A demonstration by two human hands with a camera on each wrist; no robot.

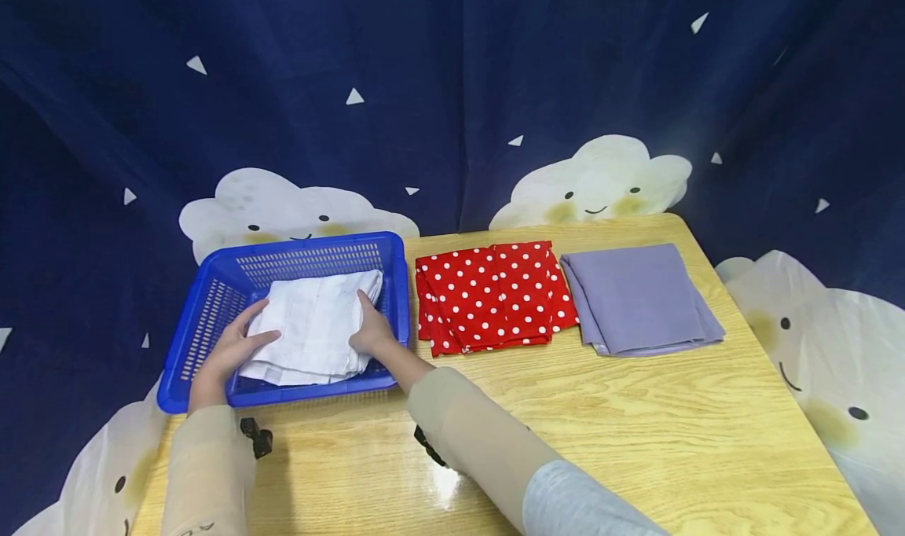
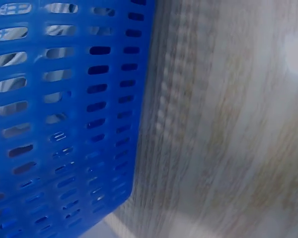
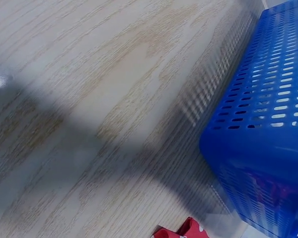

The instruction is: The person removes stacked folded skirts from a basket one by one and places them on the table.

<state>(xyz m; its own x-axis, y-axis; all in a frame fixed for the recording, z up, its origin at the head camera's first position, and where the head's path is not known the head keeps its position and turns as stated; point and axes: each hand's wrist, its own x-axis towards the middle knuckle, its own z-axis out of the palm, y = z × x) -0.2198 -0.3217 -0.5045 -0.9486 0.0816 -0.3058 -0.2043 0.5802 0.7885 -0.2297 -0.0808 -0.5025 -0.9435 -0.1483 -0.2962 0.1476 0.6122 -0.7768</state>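
A folded white cloth (image 1: 311, 324) lies inside a blue plastic basket (image 1: 404, 284) at the left of the table in the head view. At its left edge, my left hand (image 1: 235, 350) holds the cloth with the thumb on top. My right hand (image 1: 373, 335) grips the opposite edge, thumb uppermost, the other fingers mostly hidden by the hand and cloth. In the left wrist view, white fabric shows through the slots of the basket wall (image 2: 112, 99). The right wrist view has the basket's corner (image 3: 243, 144); neither wrist view includes a hand.
Right of the basket lies a folded red cloth with white dots (image 1: 495, 296). Beside it is a folded greyish-purple cloth (image 1: 632, 296). All rest on a wooden table (image 1: 636, 426). A dark blue curtain (image 1: 424, 41) with clouds hangs around the table's back and sides.
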